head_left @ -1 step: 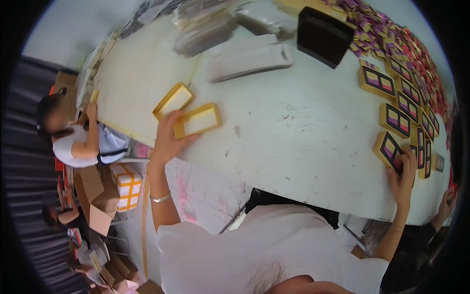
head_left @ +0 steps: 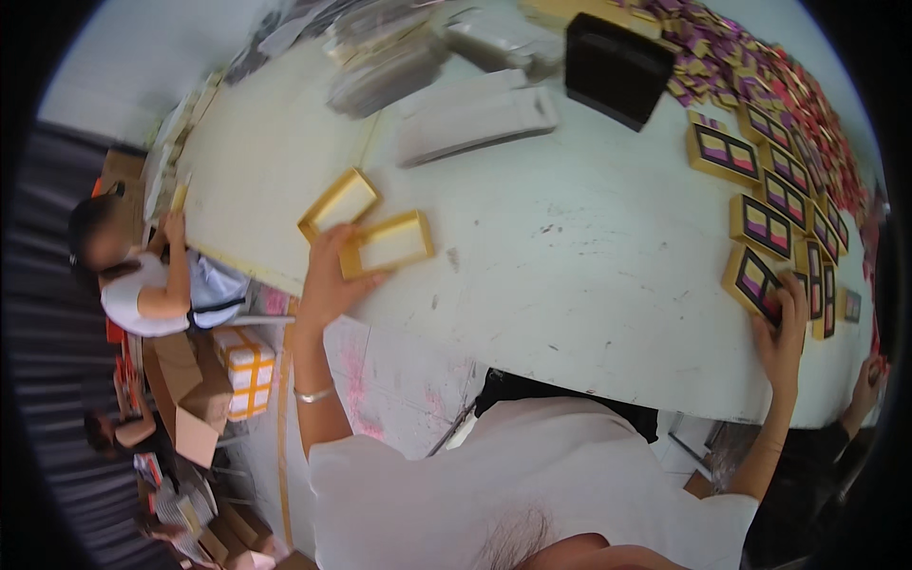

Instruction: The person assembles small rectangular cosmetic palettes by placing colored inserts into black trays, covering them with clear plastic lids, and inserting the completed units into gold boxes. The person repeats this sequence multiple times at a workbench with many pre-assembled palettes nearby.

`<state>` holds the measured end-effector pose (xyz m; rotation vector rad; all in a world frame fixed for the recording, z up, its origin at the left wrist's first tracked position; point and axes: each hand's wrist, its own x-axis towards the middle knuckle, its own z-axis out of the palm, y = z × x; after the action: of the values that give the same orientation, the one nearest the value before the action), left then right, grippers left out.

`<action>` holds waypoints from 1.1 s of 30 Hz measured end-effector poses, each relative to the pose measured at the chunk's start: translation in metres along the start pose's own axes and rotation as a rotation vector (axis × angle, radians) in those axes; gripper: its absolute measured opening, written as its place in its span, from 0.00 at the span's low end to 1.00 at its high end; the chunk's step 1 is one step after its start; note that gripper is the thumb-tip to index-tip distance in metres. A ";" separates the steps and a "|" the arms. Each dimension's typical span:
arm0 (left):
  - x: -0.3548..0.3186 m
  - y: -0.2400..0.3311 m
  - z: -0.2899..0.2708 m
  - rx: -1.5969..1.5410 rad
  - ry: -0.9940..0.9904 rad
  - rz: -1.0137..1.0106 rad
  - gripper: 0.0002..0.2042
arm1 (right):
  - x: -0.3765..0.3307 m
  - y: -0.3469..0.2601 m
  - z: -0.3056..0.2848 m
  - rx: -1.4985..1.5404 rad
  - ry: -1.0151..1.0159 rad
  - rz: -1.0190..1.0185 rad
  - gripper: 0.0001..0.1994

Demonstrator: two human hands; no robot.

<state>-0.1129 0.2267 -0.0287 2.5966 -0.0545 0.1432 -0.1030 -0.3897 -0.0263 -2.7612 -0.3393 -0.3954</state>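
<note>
At the left of the table, my left hand [head_left: 332,285] grips an empty open gold box [head_left: 399,261], thumb along its near side and fingers at its left end. Touching or nearly touching it, a second open gold box [head_left: 366,185] lies slanted just behind. Far to the right, my right hand [head_left: 784,318] closes around the near end of a filled gold box [head_left: 744,285]. That box has a black divided insert with purple, yellow and pink pieces. Several similar filled boxes [head_left: 763,225] sit close together behind and beside it. My right fingertips partly cover its contents.
A large heap of small purple, gold and red pieces [head_left: 731,62] covers the far right. A black box [head_left: 619,71] stands near stacked clear plastic packs [head_left: 475,119]. One person [head_left: 142,294] sits at the left edge; another person's hand [head_left: 866,380] shows at far right.
The whole view has shifted slightly. Both hands stay on the same boxes, and nothing has plainly moved on the table.
</note>
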 end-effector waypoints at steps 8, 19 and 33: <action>0.009 0.150 0.086 -0.010 -0.109 0.414 0.30 | 0.044 -0.033 -0.013 0.135 0.022 -0.036 0.17; 0.064 0.230 0.152 0.013 -0.170 0.604 0.35 | 0.211 -0.107 0.044 0.188 0.325 -0.531 0.14; 0.081 0.202 0.123 -0.103 -0.123 0.635 0.35 | 0.260 -0.126 0.056 0.135 0.135 -0.333 0.08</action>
<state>-0.0346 -0.0108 -0.0206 2.3935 -0.9042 0.1995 0.1178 -0.2061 0.0399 -2.5314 -0.7653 -0.6125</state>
